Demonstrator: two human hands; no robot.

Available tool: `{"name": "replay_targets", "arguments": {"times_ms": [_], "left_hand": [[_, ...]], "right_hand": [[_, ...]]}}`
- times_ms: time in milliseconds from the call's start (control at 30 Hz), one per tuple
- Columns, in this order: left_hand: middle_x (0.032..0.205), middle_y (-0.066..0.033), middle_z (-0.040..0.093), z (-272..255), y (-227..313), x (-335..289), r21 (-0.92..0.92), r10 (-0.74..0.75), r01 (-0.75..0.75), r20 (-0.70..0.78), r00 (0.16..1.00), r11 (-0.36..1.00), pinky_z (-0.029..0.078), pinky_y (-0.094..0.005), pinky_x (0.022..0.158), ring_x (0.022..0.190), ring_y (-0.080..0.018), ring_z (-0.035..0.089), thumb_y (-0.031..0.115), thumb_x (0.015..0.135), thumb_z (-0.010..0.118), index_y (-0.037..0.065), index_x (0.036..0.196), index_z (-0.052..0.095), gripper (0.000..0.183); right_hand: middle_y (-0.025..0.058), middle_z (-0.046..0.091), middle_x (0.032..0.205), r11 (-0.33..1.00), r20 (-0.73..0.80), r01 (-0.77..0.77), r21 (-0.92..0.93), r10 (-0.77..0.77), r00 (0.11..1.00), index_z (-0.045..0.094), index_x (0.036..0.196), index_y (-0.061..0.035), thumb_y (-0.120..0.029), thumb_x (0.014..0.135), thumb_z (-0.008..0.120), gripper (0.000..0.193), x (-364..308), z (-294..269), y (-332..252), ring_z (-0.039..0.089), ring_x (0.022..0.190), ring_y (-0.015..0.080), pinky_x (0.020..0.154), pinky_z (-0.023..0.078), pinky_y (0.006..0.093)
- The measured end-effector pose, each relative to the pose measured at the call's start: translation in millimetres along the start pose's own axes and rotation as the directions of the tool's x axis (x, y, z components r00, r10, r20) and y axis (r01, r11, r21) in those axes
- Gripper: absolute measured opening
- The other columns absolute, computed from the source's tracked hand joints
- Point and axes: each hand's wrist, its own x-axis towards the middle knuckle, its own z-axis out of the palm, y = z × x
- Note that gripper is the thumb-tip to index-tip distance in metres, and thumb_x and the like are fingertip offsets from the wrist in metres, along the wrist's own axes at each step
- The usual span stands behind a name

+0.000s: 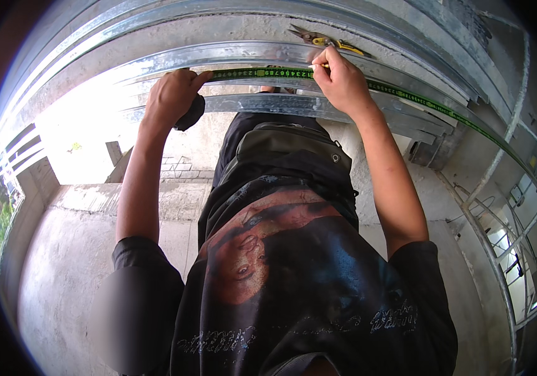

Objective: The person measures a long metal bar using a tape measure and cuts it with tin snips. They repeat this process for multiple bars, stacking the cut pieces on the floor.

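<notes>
Left hand (176, 95) clamped round black tape-measure case (191, 114), thumb on green blade (284, 73), which runs along near edge of metal channel (234, 54). Right hand (346, 83) pinches pale stick (316, 66) (pencil or marker, can't tell) at blade. Yellow-handled snips (323, 41) lie by channel's far edge.

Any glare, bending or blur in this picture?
In the head view, glare whites out the scene left of the left hand; the metal channels and tape measure blade curve with fisheye distortion; corners go black; a smooth gray blur hides a patch by the left sleeve.
</notes>
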Motion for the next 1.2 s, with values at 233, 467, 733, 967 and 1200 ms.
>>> {"name": "replay_targets", "arguments": {"times_ms": [233, 467, 733, 967, 1200], "left_hand": [[0.066, -0.0118, 0.067, -3, 4, -1, 0.015, -0.029, 0.029, 0.019, 0.999, 0.999, 0.05, -0.0373, 0.06, 0.058, -0.0221, 0.064, 0.046, 0.096, 0.06, 0.004, 0.084, 0.075, 0.046], [0.067, -0.012, 0.067, -3, 5, -1, 0.022, -0.042, 0.041, 0.029, 0.999, 0.999, 0.05, -0.0376, 0.06, 0.058, -0.0221, 0.064, 0.046, 0.096, 0.06, 0.004, 0.084, 0.074, 0.046], [0.062, -0.013, 0.065, -25, 15, 5, 0.019, -0.046, 0.045, 0.012, 0.999, 0.999, 0.05, -0.038, 0.056, 0.053, -0.0224, 0.063, 0.046, 0.097, 0.059, 0.004, 0.081, 0.075, 0.048], [0.062, -0.0131, 0.065, -38, 20, 22, 0.056, -0.048, 0.046, 0.026, 0.999, 0.997, 0.051, -0.0368, 0.056, 0.053, -0.0221, 0.064, 0.048, 0.097, 0.058, 0.003, 0.079, 0.074, 0.052], [0.064, -0.0171, 0.066, -41, 21, 33, 0.053, -0.016, 0.016, 0.004, 1.0, 0.998, 0.052, -0.0405, 0.06, 0.058, -0.0281, 0.067, 0.049, 0.097, 0.057, 0.001, 0.078, 0.073, 0.055]], "right_hand": [[0.0039, 0.072, 0.091, 1.0, -0.03, 0.01, 0.013, -0.009, 0.999, 0.055, 0.096, -0.009, -0.018, 0.091, 0.061, 0.012, 0, 3, 2, 0.069, 0.078, 0.0275, 0.069, 0.054, 0.0393], [0.0052, 0.071, 0.089, 1.0, 0.0, 0.007, 0.005, -0.007, 1.0, 0.056, 0.095, -0.0088, -0.019, 0.091, 0.062, 0.013, 0, 2, 3, 0.069, 0.077, 0.0289, 0.068, 0.054, 0.04], [0.0081, 0.069, 0.084, 0.973, -0.119, -0.069, 0.222, 0.097, 0.988, 0.058, 0.1, -0.0065, -0.018, 0.092, 0.061, 0.014, 4, -20, -3, 0.067, 0.069, 0.0231, 0.064, 0.051, 0.0353], [0.0083, 0.069, 0.08, 0.993, -0.089, -0.042, 0.112, 0.052, 0.995, 0.059, 0.099, -0.0062, -0.019, 0.092, 0.062, 0.015, 32, -27, -3, 0.065, 0.067, 0.0239, 0.066, 0.052, 0.036], [0.0107, 0.069, 0.08, 0.995, -0.085, 0.102, 0.012, -0.101, 0.991, 0.057, 0.093, -0.005, -0.015, 0.09, 0.062, 0.012, 42, -10, 12, 0.067, 0.072, 0.0311, 0.068, 0.053, 0.0408]]}}
